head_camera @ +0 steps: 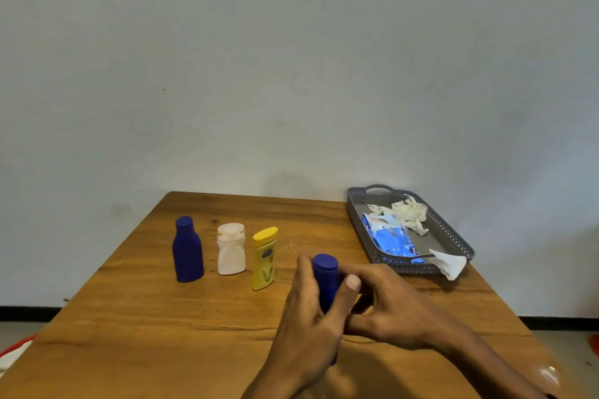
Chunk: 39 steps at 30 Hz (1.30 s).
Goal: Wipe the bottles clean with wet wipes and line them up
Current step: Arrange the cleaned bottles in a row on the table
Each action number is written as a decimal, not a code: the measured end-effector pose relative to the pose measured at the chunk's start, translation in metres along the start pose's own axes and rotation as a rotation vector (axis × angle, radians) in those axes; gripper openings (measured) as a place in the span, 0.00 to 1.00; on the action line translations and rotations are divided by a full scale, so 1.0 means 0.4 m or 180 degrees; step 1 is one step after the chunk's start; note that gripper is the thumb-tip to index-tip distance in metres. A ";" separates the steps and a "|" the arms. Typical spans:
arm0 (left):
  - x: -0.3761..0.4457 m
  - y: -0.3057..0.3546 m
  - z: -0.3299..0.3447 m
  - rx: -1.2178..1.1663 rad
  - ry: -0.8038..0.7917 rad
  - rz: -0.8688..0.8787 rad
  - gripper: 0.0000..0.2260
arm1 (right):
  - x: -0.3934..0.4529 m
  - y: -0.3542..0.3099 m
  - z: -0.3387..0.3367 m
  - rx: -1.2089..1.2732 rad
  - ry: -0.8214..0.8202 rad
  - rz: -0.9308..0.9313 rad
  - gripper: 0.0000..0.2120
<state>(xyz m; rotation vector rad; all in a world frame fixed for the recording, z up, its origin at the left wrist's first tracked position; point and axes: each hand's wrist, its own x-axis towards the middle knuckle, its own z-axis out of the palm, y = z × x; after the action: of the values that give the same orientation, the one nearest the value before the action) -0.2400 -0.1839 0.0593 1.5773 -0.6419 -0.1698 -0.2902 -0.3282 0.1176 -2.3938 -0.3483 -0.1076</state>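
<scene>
Three bottles stand upright in a row on the wooden table [162,317]: a dark blue bottle [187,251] at the left, a white bottle [230,249] in the middle, a yellow bottle [265,259] at the right. Right of the row, my left hand [308,324] wraps around a second dark blue bottle [325,275], whose cap sticks up above my fingers. My right hand [385,308] touches the same bottle from the right side. No wipe shows in either hand. The bottle's lower part is hidden behind my left hand.
A grey perforated tray [453,236] sits at the table's back right corner. It holds a blue wet-wipe pack [390,235] and crumpled used wipes [410,212]. Another white wipe [450,264] hangs over the tray's near rim. A pale wall rises behind the table.
</scene>
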 end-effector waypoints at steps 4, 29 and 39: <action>-0.007 0.006 -0.011 0.0155 -0.0043 0.0077 0.21 | 0.021 0.027 0.028 -0.0015 0.0156 0.0064 0.16; 0.092 -0.311 -0.511 0.1586 0.1972 -0.0791 0.49 | 0.379 0.347 0.051 -0.0146 0.0655 0.1273 0.26; 0.123 -0.343 -0.495 0.1124 0.1566 -0.0689 0.42 | 0.409 0.358 0.053 -0.0111 0.0614 0.1374 0.28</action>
<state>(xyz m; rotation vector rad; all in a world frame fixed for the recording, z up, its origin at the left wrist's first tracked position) -0.0644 -0.0387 -0.0332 1.9366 -0.1155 0.1804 -0.0937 -0.3808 0.0381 -2.4115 0.2628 -0.1447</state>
